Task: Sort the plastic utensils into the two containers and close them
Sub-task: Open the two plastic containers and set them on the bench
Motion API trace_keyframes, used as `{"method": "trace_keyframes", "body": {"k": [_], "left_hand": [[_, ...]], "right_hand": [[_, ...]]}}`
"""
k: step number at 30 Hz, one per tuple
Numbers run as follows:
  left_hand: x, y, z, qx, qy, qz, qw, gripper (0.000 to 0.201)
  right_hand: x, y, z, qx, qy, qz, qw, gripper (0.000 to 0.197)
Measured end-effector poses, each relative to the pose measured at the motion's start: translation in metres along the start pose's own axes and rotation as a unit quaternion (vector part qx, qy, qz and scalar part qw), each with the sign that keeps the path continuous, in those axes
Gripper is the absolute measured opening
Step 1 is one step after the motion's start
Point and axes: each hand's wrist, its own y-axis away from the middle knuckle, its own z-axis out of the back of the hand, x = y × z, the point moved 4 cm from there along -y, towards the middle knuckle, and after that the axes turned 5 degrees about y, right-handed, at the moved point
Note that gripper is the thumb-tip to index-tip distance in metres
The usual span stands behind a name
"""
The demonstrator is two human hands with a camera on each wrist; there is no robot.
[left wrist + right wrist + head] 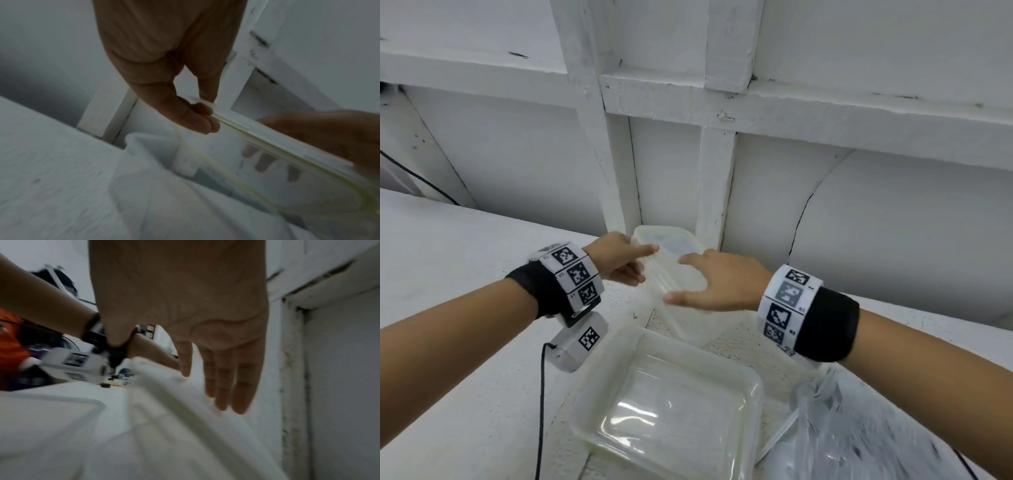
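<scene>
A translucent lid is tilted over the far container at the table's back. My left hand pinches the lid's left edge between thumb and fingers, which shows plainly in the left wrist view on the lid where my left hand grips it. My right hand lies on the lid's right side with straight, spread fingers. In the right wrist view my right hand touches the lid with flat fingers. A second open container sits nearer to me.
A clear plastic bag holding white utensils lies at the front right, beside the near container. A black cable hangs from my left wrist over the white table. A white wall with wooden beams stands right behind the far container.
</scene>
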Motion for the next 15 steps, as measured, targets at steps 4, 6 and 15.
{"method": "trace_keyframes", "body": {"k": [4,6,15], "left_hand": [[-0.030,0.002,-0.002,-0.011,0.109,-0.050,0.993,0.030],[-0.031,-0.007,0.001,-0.042,0.139,-0.035,0.989,0.037],[0.019,-0.023,-0.004,-0.031,-0.277,0.047,0.959,0.042]], "right_hand": [[0.004,0.013,0.009,-0.081,0.045,-0.014,0.996,0.049],[-0.011,0.016,0.018,-0.117,-0.019,-0.038,0.992,0.039],[-0.102,0.046,0.023,-0.167,-0.356,-0.146,0.908,0.032]]}}
